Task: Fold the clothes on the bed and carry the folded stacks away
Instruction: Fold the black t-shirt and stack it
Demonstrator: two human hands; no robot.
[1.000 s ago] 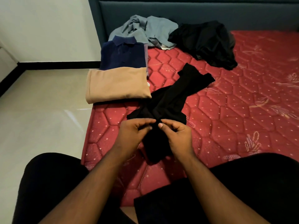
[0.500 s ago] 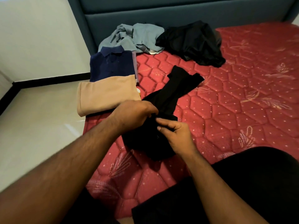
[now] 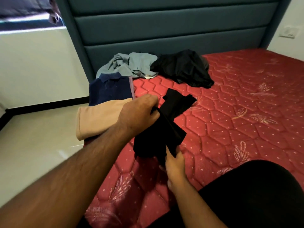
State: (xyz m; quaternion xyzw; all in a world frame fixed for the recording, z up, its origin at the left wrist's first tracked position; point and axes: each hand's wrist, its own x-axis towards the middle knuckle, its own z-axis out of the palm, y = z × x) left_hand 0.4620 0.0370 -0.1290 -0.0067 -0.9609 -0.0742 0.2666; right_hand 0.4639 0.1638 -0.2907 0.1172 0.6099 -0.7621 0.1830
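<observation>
Red mattress (image 3: 238, 122) supports the black garment (image 3: 164, 129). Left hand (image 3: 138, 114) grips its middle; right hand (image 3: 174, 163) pinches its near end. Long axis runs near-to-far, tilted right.

Padded teal headboard (image 3: 172, 28) with horizontal panels runs behind the bed, upright against the wall. White wall (image 3: 36, 66) on the left, black skirting strip (image 3: 47, 104) along its base. Glossy pale tiled floor (image 3: 37, 145) beside the bed, light glare on it. White switch plate (image 3: 289, 32) on the right wall, just beside the headboard's edge. Blurred dark purplish fabric shape (image 3: 28, 5) at the top left corner, can't tell what it is.
</observation>
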